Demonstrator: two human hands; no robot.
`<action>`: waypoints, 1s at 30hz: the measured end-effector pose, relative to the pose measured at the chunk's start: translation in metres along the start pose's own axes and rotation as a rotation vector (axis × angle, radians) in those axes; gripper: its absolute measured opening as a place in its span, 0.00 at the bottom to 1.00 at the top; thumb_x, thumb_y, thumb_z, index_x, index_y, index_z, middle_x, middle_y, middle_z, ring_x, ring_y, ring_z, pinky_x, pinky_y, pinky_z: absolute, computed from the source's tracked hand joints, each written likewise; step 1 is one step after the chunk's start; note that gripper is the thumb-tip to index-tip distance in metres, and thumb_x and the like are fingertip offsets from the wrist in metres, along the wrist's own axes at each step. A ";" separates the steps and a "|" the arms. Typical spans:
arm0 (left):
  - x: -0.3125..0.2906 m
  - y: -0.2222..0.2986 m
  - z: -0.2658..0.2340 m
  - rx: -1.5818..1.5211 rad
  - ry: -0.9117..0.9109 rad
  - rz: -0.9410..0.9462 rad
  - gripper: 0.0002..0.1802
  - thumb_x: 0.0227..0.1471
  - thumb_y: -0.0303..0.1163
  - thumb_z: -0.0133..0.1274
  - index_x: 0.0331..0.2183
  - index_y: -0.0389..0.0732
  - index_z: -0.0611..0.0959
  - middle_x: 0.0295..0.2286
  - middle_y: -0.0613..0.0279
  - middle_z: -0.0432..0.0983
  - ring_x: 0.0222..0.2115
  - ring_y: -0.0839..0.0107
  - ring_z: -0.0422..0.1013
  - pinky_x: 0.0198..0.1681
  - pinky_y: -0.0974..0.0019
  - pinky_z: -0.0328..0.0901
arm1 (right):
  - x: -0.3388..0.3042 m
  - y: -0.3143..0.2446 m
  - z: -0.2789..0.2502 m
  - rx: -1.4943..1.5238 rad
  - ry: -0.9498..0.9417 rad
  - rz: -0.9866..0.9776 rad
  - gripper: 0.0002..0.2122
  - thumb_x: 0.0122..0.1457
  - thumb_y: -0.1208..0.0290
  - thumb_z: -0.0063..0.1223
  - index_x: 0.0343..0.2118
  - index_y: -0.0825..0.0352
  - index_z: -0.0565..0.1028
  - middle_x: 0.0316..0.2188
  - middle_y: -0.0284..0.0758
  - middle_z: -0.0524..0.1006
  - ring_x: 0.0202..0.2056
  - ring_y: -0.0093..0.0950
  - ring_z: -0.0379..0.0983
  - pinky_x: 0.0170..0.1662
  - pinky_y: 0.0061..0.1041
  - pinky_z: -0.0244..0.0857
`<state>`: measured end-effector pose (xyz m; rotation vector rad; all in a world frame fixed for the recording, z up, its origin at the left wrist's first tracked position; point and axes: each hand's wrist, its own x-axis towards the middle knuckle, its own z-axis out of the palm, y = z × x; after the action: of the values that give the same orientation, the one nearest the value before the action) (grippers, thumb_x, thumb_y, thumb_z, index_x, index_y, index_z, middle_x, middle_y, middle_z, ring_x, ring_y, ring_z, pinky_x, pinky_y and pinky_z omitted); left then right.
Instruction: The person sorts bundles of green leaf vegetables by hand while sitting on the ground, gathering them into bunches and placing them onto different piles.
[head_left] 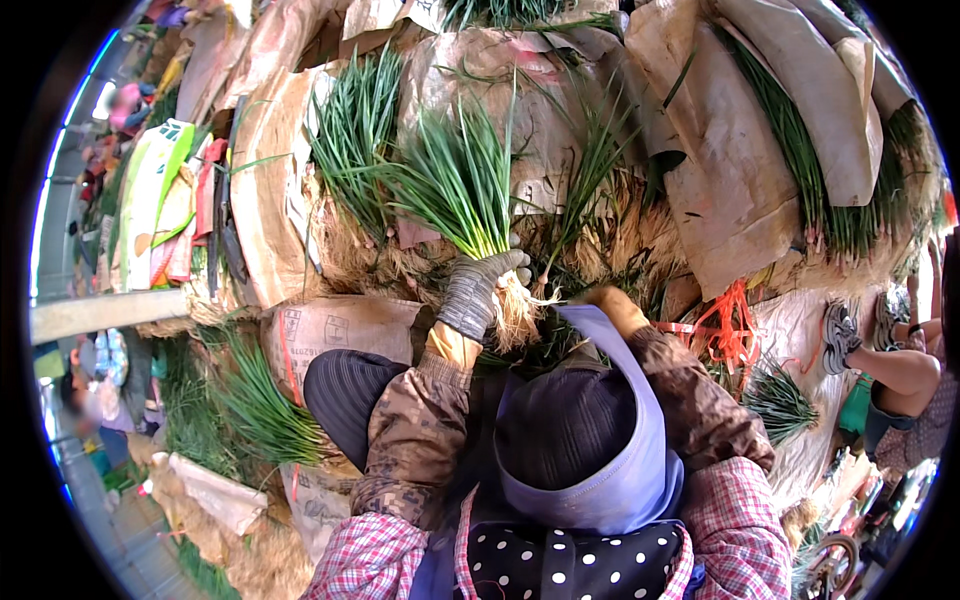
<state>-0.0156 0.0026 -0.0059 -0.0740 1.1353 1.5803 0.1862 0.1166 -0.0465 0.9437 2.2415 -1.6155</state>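
Note:
My left hand [472,292], in a grey glove with a tan cuff beneath, is closed around a bunch of scallions [462,180]. Green leaves fan upward from the fist, and pale hairy roots [516,312] hang out below it. My right hand [615,308], in a tan glove, is to the right of those roots; a lavender cloth edge [615,340] lies in front and its fingers are hidden. Between the hands and just beyond, a few loose scallion stalks [580,190] lean upward. Another scallion bunch [355,145] lies past my left hand.
Brown sacking [265,190] wraps large bundles ahead, with rooty scallions [800,150] showing at the far right. Red plastic twine [732,325] lies right of my right hand. Smaller bunches rest at left [265,400] and right [778,402]. Another person's leg [895,370] is at right.

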 end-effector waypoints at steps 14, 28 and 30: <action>0.001 -0.040 0.025 0.603 0.103 -0.216 0.12 0.35 0.27 0.60 0.27 0.37 0.77 0.19 0.62 0.73 0.17 0.72 0.68 0.19 0.70 0.63 | 0.021 -0.044 0.024 0.612 0.603 0.008 0.10 0.50 0.66 0.53 0.27 0.71 0.74 0.19 0.29 0.73 0.18 0.16 0.64 0.22 0.16 0.59; -0.001 -0.045 0.033 -0.102 -0.193 -0.217 0.16 0.41 0.26 0.54 0.36 0.33 0.74 0.24 0.58 0.73 0.24 0.67 0.71 0.27 0.66 0.69 | -0.011 0.019 -0.011 -0.122 0.331 0.195 0.18 0.45 0.55 0.53 0.31 0.68 0.76 0.24 0.46 0.75 0.25 0.37 0.73 0.31 0.31 0.66; 0.004 -0.045 0.032 0.080 -0.194 -0.109 0.18 0.41 0.30 0.55 0.37 0.32 0.74 0.23 0.58 0.74 0.23 0.67 0.72 0.26 0.69 0.69 | 0.000 0.020 -0.022 -0.280 0.430 0.207 0.17 0.44 0.59 0.52 0.37 0.63 0.74 0.23 0.45 0.74 0.25 0.40 0.71 0.29 0.33 0.66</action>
<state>0.0338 0.0230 -0.0190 0.0691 1.0240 1.4116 0.2029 0.1408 -0.0537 1.4920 2.4461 -1.0503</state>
